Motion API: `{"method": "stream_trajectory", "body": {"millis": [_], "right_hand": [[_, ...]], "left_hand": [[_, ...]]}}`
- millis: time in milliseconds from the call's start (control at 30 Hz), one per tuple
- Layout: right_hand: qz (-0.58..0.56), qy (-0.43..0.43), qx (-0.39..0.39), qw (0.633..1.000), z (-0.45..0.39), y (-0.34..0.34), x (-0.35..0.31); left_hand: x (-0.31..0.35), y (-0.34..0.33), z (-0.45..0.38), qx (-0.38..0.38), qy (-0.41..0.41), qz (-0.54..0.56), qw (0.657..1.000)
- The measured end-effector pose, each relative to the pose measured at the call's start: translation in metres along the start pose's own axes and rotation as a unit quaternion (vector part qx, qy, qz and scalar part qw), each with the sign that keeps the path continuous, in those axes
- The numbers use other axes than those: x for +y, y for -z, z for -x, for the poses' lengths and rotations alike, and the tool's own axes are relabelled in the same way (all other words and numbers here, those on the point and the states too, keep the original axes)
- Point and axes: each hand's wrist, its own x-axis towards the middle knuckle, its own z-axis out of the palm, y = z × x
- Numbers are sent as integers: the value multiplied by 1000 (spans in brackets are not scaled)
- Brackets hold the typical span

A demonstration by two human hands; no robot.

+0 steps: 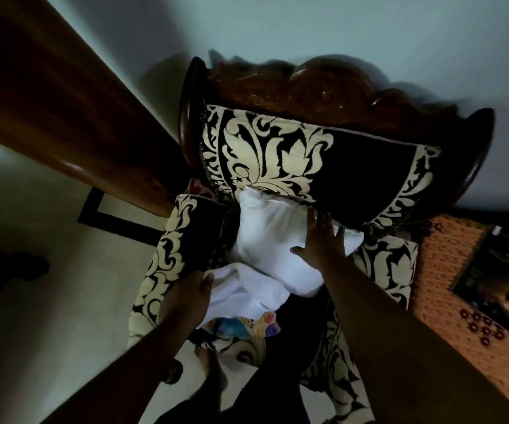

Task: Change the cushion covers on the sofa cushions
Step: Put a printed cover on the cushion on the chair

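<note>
A bare white cushion (265,240) lies on the seat of a carved wooden armchair (323,87) covered in black-and-cream floral fabric. My right hand (320,240) lies flat on the cushion with its fingers spread. In front of the cushion is a loose white cloth cover (241,292). My left hand (188,295) grips the left edge of that cloth. A colourful printed fabric (247,327) peeks out under the white cloth at the seat's front edge.
A large black-and-cream back cushion (293,154) leans against the chair back. To the right stands a table with an orange woven cloth (446,270) and a dark box (498,270). A wooden door (48,96) is on the left. My bare foot (213,365) stands on the pale floor.
</note>
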Motion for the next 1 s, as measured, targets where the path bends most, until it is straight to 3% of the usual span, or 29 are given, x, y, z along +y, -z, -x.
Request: {"method": "stream_trajectory", "body": {"millis": [100,267,467,633,800,1000], "right_hand": [[-13,-10,-8,1000,-11,-11,-4],[71,-44,-27,996,-1,-26,-15],[100,-6,24,995,24,-40,-35],[76,10,71,995,69,-33,-44],[30,1,147,989,150,-27,-52],[-35,-28,271,962,277,-17,-69]], "left_hand": [[-10,-4,-1,10,16,8,1000],[-28,1,7,-2,28,33,999],[-47,7,21,-8,31,37,999],[-69,20,43,89,-29,36,995],[-93,32,72,110,-50,229,966],[-122,50,99,53,-59,392,916]]}}
